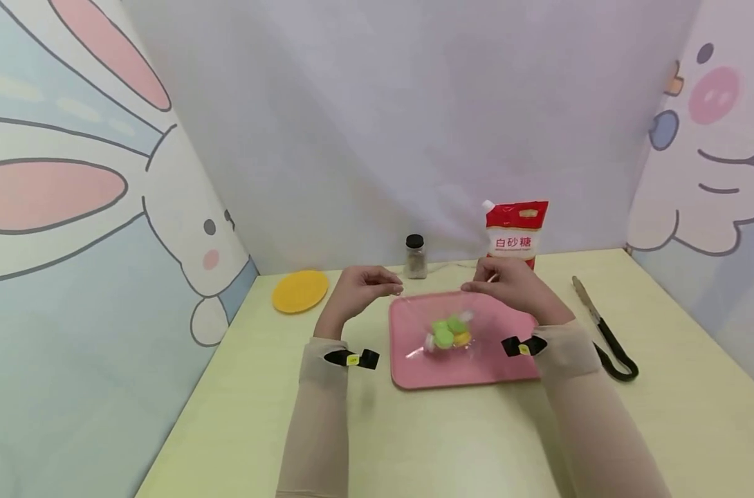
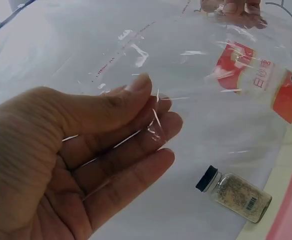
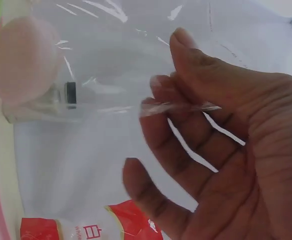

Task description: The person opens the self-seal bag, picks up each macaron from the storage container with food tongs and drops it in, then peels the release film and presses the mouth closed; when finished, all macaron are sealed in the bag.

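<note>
A clear plastic bag (image 2: pixel 196 100) stretches between both hands, its upper edge raised above the pink tray (image 1: pixel 501 366). My left hand (image 1: pixel 360 294) pinches one side of that edge between thumb and fingers. The other side is pinched by my right hand (image 1: pixel 519 287). Low in the bag, green round pieces (image 1: pixel 443 337), a yellow piece (image 1: pixel 461 339) and pale pieces show in the head view. One pale pink rounded piece (image 3: pixel 25 60) looms close in the right wrist view. Whether the bag's bottom touches the tray, I cannot tell.
A black-capped jar (image 1: pixel 416 257) stands at the table's back, left of a red and white sugar pouch (image 1: pixel 515 232). The yellow disc (image 1: pixel 300 291) lies at back left. Tongs with black handles (image 1: pixel 615 346) lie right of the tray.
</note>
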Motion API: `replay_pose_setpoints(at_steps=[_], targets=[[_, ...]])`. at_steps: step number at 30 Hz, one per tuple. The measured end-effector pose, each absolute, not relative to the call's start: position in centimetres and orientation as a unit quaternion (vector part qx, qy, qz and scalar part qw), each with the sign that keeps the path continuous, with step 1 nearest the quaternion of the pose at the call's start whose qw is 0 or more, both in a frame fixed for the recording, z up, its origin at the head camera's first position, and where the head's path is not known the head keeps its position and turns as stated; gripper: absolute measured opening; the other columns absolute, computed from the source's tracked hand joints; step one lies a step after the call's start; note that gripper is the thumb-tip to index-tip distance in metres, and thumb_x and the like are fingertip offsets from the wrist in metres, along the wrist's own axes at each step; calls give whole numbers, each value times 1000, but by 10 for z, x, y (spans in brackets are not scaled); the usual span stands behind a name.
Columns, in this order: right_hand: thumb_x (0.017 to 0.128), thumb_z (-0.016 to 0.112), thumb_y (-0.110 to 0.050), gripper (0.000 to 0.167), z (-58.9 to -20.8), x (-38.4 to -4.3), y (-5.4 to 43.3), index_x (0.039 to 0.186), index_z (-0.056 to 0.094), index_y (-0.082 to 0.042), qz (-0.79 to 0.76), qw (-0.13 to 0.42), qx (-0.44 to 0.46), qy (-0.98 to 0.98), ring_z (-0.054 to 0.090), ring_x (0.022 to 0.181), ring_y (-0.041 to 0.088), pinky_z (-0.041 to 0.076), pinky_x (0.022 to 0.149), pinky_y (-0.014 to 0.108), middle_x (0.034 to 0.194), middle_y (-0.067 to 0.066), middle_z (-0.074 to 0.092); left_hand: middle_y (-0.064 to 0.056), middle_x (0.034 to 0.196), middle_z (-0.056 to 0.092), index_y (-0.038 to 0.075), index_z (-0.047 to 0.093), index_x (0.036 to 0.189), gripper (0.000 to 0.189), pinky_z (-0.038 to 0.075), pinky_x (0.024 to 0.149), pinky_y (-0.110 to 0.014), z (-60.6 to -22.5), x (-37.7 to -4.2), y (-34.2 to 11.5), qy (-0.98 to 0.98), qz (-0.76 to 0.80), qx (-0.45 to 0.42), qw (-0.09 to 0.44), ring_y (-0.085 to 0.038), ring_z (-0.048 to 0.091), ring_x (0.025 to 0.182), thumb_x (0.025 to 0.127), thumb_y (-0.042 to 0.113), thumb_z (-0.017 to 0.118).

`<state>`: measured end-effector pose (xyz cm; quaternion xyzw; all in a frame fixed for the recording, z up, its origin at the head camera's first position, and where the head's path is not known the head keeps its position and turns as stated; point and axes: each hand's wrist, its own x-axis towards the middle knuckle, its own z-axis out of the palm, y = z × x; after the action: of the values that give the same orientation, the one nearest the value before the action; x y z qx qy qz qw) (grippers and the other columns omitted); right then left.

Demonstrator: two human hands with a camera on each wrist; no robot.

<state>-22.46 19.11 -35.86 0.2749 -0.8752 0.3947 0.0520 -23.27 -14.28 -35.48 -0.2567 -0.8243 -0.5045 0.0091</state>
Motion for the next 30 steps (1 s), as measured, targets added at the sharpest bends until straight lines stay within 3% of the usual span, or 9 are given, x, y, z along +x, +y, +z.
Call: replay_pose_setpoints(at_steps=[7,10,14,16,22,24,30], targets=[[88,80,-26,15,-362,-226,192,83,68,-19,369,24,274,-888,58,77,20,50,68,36,80,-2,65,-6,87,74,9,75,105,16,61,80,-41,-362,-239,-141,-804,-534,-259,-27,-29,72,86,92,20,76],[89,80,-29,15,-362,-228,192,84,68,-21,366,21,278,-888,59,77,20,51,68,36,81,-3,66,-9,90,75,5,73,108,20,59,85,-49,-364,-241,-138,-785,-560,-261,-48,-37,71,92,93,18,75],[89,79,-27,13,-361,-230,192,91,68,-20,372,37,290,-881,63,82,17,54,73,37,88,-4,68,-11,98,76,3,71,110,20,59,87,-47,-366,-243,-136,-764,-582,-272,-63,-34,72,100,94,15,73],[90,79,-24,15,-359,-228,187,99,68,-19,369,89,305,-873,62,87,14,54,75,36,94,-3,69,-10,99,77,4,72,112,21,60,86,-43,-367,-242,-135,-761,-583,-276,-67,-29,73,98,95,15,72],[81,84,-3,25,-346,-209,138,103,71,-6,327,372,383,-780,60,94,20,52,78,36,100,5,70,-10,101,77,3,70,121,27,59,85,-44,-366,-240,-134,-757,-574,-299,-83,-24,74,97,96,15,70],[79,84,-1,25,-345,-202,117,101,73,-3,303,400,416,-758,61,93,23,55,77,35,98,6,70,-9,102,77,4,71,120,26,60,84,-41,-365,-238,-134,-759,-570,-300,-89,-24,74,98,96,15,70],[82,84,-8,32,-357,-195,89,112,72,-2,257,358,409,-799,63,103,23,59,85,37,109,10,67,-12,106,76,4,70,122,25,60,85,-38,-357,-229,-131,-764,-558,-306,-110,-27,73,99,97,8,66]])
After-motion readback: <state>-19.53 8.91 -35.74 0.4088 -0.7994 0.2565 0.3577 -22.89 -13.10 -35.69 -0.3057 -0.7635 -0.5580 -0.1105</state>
